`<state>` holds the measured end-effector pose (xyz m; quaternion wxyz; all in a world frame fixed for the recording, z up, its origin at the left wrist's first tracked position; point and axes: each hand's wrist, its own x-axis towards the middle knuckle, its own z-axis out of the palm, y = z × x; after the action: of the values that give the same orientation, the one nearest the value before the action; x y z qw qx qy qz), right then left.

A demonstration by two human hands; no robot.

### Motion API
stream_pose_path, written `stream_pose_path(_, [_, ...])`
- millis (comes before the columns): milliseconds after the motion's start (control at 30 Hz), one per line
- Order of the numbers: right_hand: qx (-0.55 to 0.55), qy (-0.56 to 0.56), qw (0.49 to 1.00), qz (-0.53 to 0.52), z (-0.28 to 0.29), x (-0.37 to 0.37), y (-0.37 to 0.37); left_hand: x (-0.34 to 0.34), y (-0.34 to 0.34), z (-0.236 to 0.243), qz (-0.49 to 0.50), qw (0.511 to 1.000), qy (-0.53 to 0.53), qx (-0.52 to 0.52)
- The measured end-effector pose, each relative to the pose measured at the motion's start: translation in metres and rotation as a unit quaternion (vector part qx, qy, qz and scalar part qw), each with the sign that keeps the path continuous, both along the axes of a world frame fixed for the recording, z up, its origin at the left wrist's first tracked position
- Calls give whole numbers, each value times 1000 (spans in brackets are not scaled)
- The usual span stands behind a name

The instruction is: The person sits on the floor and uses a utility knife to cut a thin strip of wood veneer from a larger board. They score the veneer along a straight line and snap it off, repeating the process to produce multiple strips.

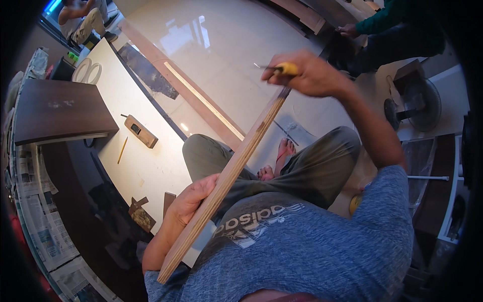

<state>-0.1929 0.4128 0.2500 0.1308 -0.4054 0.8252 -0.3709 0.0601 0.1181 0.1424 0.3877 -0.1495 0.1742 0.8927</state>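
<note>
A long plywood strip (236, 166) slants across my lap, its layered edge turned up, running from near my left elbow to the far right. Closed around its lower half is my left hand (197, 194), thumb on top. My right hand (312, 75), a little blurred, is at the strip's far end. It grips a small yellow-handled tool (287, 68) with a thin, dark, pointed tip aimed left; its exact kind is unclear. Whether these fingers also touch the strip cannot be made out.
On a white board (151, 176) at left lie a wooden hand plane (141, 132), a pencil (122, 150) and white rolls (88, 70). A dark brown panel (65, 108) stands beside it. Long strips (201, 98) lie on the floor. A fan (422, 105) is right; two people sit farther off.
</note>
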Motion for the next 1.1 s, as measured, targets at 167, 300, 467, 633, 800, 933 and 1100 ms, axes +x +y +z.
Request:
stream_pose_path(167, [51,141,985,87,14,3,19,8,-5,-5,5,999,-25,43])
stream_pose_path(300, [84,245,958,121,19,13,11,3,-13,16,-4,1000,-19,-14])
stream_pose_path(467, [-24,217,975,45,28,11,3,-34,-57,16,140,946,291,-23])
stream_pose_path(633, [-31,167,982,-81,-9,32,-17,-84,53,-4,466,771,401,-165])
stream_pose_path(800, [39,-87,982,-161,-22,59,-38,-158,59,0,605,734,195,-239])
stream_pose_path(933, [-53,-14,987,-151,-20,59,-29,-169,37,20,509,806,163,-254])
stream_pose_path(1100, [-29,268,960,-78,-14,63,-36,-171,42,52,416,877,38,-239])
